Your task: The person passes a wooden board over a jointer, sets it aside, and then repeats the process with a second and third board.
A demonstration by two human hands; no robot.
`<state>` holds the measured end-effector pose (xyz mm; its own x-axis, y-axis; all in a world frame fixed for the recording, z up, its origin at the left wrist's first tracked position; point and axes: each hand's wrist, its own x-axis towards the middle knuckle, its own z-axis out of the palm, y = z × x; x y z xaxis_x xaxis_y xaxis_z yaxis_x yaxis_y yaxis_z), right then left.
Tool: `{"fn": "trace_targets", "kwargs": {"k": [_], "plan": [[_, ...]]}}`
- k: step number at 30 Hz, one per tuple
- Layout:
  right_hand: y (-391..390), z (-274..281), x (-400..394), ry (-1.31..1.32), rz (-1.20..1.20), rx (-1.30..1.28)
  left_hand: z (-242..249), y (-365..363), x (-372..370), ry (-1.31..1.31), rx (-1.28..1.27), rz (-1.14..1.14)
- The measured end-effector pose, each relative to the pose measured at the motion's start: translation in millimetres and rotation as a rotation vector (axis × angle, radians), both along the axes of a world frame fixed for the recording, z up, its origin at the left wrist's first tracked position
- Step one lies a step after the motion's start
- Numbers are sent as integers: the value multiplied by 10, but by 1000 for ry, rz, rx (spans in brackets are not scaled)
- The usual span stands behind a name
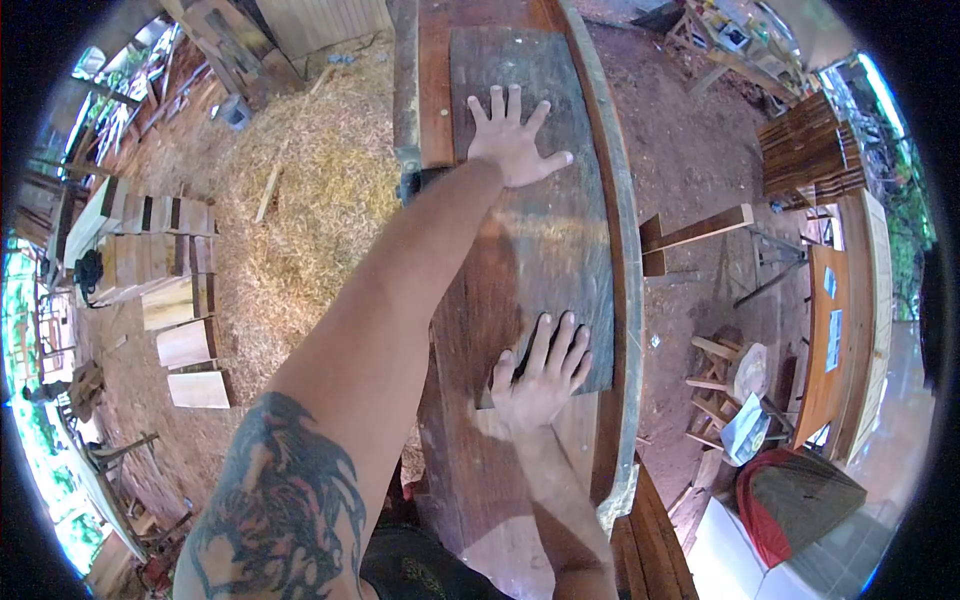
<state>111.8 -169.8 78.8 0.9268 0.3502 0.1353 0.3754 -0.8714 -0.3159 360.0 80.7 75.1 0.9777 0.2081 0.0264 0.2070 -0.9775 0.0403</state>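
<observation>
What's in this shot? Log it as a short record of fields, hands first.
left hand: flat, fingers spread, on the far part of the grey board
right hand: flat on the board's near edge
grey board: lies along the long wooden workbench
ground left: sawdust pile, stacked wood blocks
ground right: small wooden stool

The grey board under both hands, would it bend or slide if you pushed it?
The grey board looks like thick, weathered wood, so probably stiff. It lies flat on the workbench, so it would likely slide, not tip. The left hand and right hand press flat on it; it looks fairly heavy.
</observation>
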Motion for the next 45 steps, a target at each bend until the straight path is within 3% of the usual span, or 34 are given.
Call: {"fn": "trace_targets", "kwargs": {"k": [37,40,41,45], "plan": [[1449,-130,1739,-169,-12,-91,-257,1465,1770,-127,-53,1],[1523,-149,1836,-172,-15,-94,-240,1757,1909,-325,-559,-26],[1554,-154,1871,-173,-14,-93,-282,1878,1878,-624,-650,-5],[1642,-179,1979,-187,-20,-90,139,2170,565,-827,-944,93]]}}
